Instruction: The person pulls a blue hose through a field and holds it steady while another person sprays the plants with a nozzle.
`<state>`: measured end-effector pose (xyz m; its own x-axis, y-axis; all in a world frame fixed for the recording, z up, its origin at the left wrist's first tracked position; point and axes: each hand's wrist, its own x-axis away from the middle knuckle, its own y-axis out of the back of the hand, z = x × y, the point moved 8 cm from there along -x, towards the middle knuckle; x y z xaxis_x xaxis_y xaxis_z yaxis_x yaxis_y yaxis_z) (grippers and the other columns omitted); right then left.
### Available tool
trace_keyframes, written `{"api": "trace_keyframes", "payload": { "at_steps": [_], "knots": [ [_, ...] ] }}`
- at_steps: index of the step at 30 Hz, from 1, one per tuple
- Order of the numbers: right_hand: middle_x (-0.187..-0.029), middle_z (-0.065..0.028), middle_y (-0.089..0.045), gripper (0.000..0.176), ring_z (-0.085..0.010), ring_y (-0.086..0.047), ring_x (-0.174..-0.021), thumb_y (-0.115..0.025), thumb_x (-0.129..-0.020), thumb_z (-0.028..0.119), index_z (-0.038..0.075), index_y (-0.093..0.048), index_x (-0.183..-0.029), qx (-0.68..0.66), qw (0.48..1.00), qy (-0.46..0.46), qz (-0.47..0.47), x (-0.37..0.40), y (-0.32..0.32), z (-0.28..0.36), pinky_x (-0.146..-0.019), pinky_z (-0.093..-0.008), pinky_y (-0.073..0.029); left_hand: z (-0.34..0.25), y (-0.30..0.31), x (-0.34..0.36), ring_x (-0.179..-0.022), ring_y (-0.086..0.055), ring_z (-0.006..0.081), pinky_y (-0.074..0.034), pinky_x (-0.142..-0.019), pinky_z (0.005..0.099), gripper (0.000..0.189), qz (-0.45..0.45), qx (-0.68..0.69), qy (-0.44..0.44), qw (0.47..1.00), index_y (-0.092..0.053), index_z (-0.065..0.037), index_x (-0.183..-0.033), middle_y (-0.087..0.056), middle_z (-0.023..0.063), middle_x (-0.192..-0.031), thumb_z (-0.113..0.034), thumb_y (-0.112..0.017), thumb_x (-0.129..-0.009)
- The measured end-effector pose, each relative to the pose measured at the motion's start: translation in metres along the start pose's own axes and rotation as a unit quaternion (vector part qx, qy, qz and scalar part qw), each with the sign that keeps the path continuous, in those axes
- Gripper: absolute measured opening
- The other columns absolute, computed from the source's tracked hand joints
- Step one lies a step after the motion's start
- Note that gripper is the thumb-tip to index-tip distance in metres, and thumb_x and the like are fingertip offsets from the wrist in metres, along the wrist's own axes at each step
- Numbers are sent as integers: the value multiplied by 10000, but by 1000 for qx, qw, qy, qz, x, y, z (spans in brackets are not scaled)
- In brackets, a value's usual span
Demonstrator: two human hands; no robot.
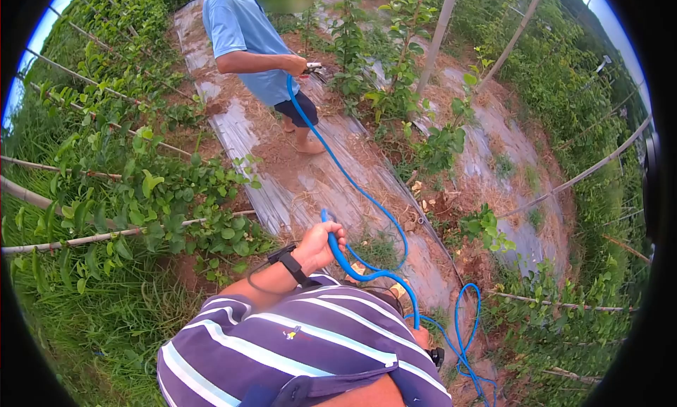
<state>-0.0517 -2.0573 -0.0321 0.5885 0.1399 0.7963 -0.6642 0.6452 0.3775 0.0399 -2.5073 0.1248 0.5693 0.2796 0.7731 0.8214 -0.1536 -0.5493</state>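
A blue hose (371, 274) runs between my two hands in front of my striped shirt. My left hand (321, 245) is closed around it near the middle of the view, with a black strap on the wrist. Lower right, my right hand (422, 336) is mostly hidden by my body, and the hose passes down into it. From there more hose lies in loose loops on the ground. Another stretch curves up the path to a co-worker's hand (295, 64), which holds a nozzle (313, 66).
The co-worker (257, 54) in a blue shirt stands ahead on plastic sheeting (243, 135) strewn with dry grass. Leafy plants (151, 181) and poles (437, 40) line both sides. A bamboo pole (106, 235) reaches in from the left.
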Motion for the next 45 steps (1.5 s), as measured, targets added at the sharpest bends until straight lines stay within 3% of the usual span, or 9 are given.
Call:
{"api": "trace_keyframes", "payload": {
  "at_steps": [11, 17, 18, 28, 36, 37, 39, 44, 45],
  "knots": [
    [-521, -62, -523, 147, -163, -496, -399, -674, -744, 87, 5, -564, -692, 5, 999, -32, 12, 9, -3, 15, -370, -322, -371, -11, -4, 5, -640, -521, 176, -449, -607, 315, 166, 24, 22, -14, 999, -515, -69, -738, -536, 47, -695, -161, -516, -877],
    [-534, -62, -558, 171, -166, -552, -444, -688, -717, 104, 28, -562, -631, -11, 999, 29, 16, -29, -8, -15, -435, -320, -434, -21, -21, 13, -658, -550, 190, -455, -614, 340, 104, 58, 16, -23, 998, -528, -91, -835, -581, 49, -735, -181, -536, -887],
    [-540, -63, -564, 165, -165, -553, -450, -693, -718, 108, 24, -577, -637, 69, 991, 94, 58, -33, -13, -4, -445, -319, -439, -25, -22, 15, -662, -549, 188, -456, -616, 336, 111, 54, 7, -33, 998, -523, -92, -825, -581, 49, -737, -184, -535, -887],
    [-623, -90, -630, 175, -139, -589, -586, -700, -756, 187, 14, -700, -779, 82, 997, -11, -8, 0, -3, 27, -553, -337, -467, -32, -21, 25, -649, -531, 189, -450, -606, 335, 150, 50, 39, -43, 997, -516, -72, -745, -541, 54, -690, -159, -524, -866],
    [-722, -110, -664, 227, -158, -621, -676, -727, -731, 209, -3, -700, -806, 102, 995, -3, -7, -44, 0, -52, -643, -341, -487, -28, -17, 26, -646, -504, 187, -430, -606, 329, 81, 40, 36, -33, 998, -496, -83, -793, -532, 42, -711, -135, -520, -850],
    [-722, -110, -664, 227, -158, -621, -676, -727, -731, 209, -3, -700, -806, 99, 995, -6, -9, -44, -1, -55, -643, -341, -487, -27, -18, 25, -646, -504, 187, -430, -606, 329, 81, 42, 33, -30, 998, -496, -83, -793, -532, 42, -711, -135, -520, -850],
    [-574, -85, -597, 233, -183, -577, -486, -704, -738, 231, 15, -626, -696, 92, 995, 29, -19, -33, -3, -45, -472, -349, -446, -26, -19, 25, -642, -499, 190, -426, -606, 329, 87, 32, 30, -34, 998, -498, -84, -782, -528, 40, -703, -137, -527, -845],
    [-574, -80, -594, 234, -173, -586, -508, -713, -729, 216, -5, -638, -720, 31, 999, 11, -15, -24, -9, -46, -490, -342, -453, -25, -22, 22, -641, -499, 190, -427, -607, 330, 91, 37, 20, -33, 999, -499, -85, -774, -528, 40, -700, -136, -528, -844],
    [-725, -70, -671, 191, -141, -626, -677, -721, -746, 184, 12, -716, -830, 44, 998, -45, -15, -20, -8, -48, -645, -325, -496, -25, -22, 22, -642, -501, 191, -427, -608, 331, 90, 38, 17, -32, 999, -500, -85, -775, -529, 40, -703, -135, -525, -846]
  ]
}}
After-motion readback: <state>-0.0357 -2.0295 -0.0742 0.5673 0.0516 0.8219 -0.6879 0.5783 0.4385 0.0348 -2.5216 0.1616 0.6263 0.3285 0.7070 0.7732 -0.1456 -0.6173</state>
